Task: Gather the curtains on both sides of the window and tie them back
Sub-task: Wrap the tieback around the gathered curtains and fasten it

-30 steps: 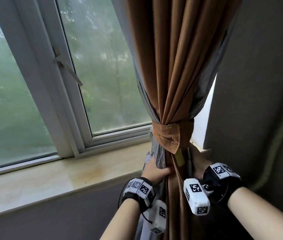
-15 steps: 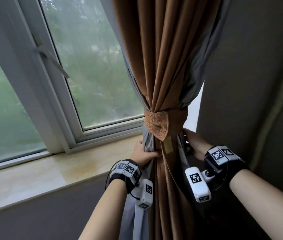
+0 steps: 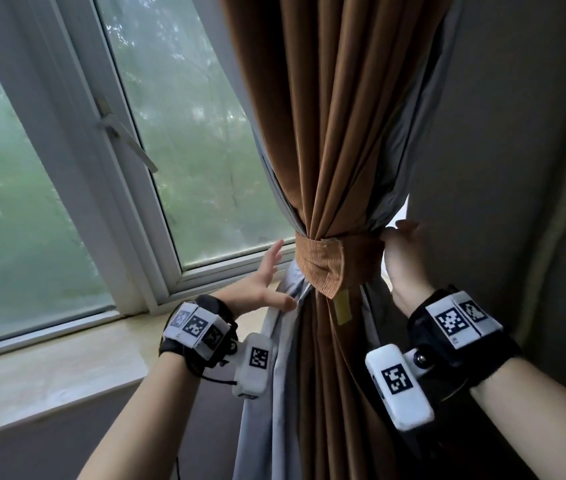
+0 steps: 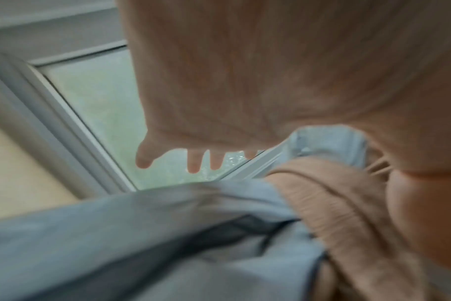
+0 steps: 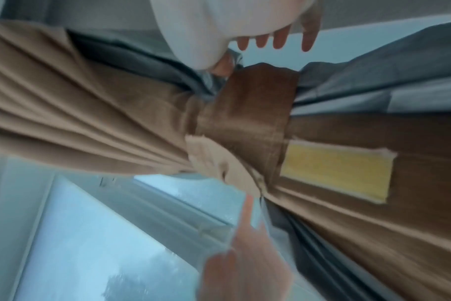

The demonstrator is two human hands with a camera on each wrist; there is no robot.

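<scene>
The brown curtain (image 3: 337, 116) with its grey lining (image 3: 274, 358) hangs gathered at the window's right side. A brown tie-back band (image 3: 326, 268) is wrapped round it, and a yellow strip (image 3: 342, 308) hangs below the band. My left hand (image 3: 260, 282) is open just left of the band, fingers straight, with the thumb at the lining's edge. My right hand (image 3: 402, 258) lies against the band's right side, thumb on the grey lining. In the right wrist view the band (image 5: 250, 114) and yellow strip (image 5: 335, 173) show clearly, with my right fingers (image 5: 278, 40) extended past them.
The white window frame (image 3: 108, 188) with its handle (image 3: 125, 140) stands to the left. A pale stone sill (image 3: 49, 375) runs below it. A grey wall (image 3: 516, 168) rises close on the right of the curtain.
My left hand has let go of the curtain below the band, opened and risen beside the band. My right hand has moved up from under the band to its right side.
</scene>
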